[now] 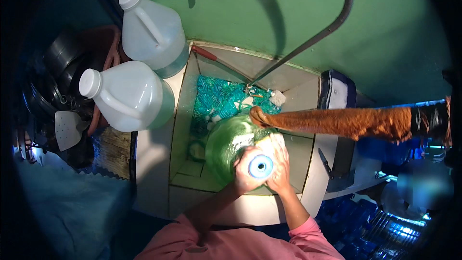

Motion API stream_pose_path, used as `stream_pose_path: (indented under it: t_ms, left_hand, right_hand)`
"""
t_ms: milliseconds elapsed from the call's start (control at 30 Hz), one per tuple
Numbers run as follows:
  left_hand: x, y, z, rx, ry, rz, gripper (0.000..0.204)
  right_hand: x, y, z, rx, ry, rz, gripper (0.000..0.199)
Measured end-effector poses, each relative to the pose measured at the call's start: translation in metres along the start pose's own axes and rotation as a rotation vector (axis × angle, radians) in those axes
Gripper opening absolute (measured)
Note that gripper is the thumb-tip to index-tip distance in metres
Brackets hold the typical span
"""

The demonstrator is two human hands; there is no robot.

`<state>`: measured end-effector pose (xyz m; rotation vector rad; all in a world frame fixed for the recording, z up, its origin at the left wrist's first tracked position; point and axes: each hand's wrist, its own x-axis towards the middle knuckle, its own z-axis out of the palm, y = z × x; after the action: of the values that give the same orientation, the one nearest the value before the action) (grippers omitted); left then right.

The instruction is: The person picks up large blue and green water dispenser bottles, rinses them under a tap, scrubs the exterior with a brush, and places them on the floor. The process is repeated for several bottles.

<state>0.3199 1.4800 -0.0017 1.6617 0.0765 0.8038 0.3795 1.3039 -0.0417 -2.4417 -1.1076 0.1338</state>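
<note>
Green-painted wall [385, 29] backs a small tiled basin [183, 130] that is seen from above, with dim clutter at the far left where dark stacked pots [57, 67] can barely be made out. On the basin's left ledge two white plastic jugs [130, 94] are set, capped and lying close to the rim; a knock from an elbow could, it is judged, tip one into the basin. Inside the basin a teal mesh scrubber [219, 98] is spread on the bottom, beneath a bent metal pipe [308, 43]. Over the basin's near side a large green water bottle [228, 144] is held tilted, its blue-rimmed mouth [261, 166] turned up toward the camera. The left hand [246, 171] is wrapped closed about the neck, and the right hand [280, 163] is clamped on the neck's other side, with a pale sponge [272, 140] seemingly pressed under its fingers. Since the bottle looks wet and its weight is borne only at the neck, a slip is thought possible, letting it drop against the tiled edge. To the right, a rusty brown bar [346, 121] reaches across to the bottle's shoulder, and a snag or scrape on it is a further risk.
</note>
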Motion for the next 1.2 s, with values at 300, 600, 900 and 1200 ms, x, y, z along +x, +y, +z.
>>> stream_pose_path:
  t_ms: [300,600,900,1200]
  left_hand:
    - [0.030,-0.030,-0.018,0.029,-0.194,0.032,0.049]
    - [0.043,-0.068,-0.035,-0.295,-0.959,-0.044,0.055]
    - [0.025,-0.042,-0.036,-0.074,-0.451,-0.044,0.051]
    - [0.042,0.007,0.003,-0.261,0.400,-0.354,0.054]
  right_hand:
    - [0.018,0.080,0.083,1.816,0.117,1.029,0.044]
    - [0.072,0.119,0.130,1.563,-0.160,1.165,0.039]
    - [0.020,0.120,0.213,1.777,-0.102,1.144,0.038]
    - [0.010,0.091,0.100,1.784,-0.013,1.105,0.037]
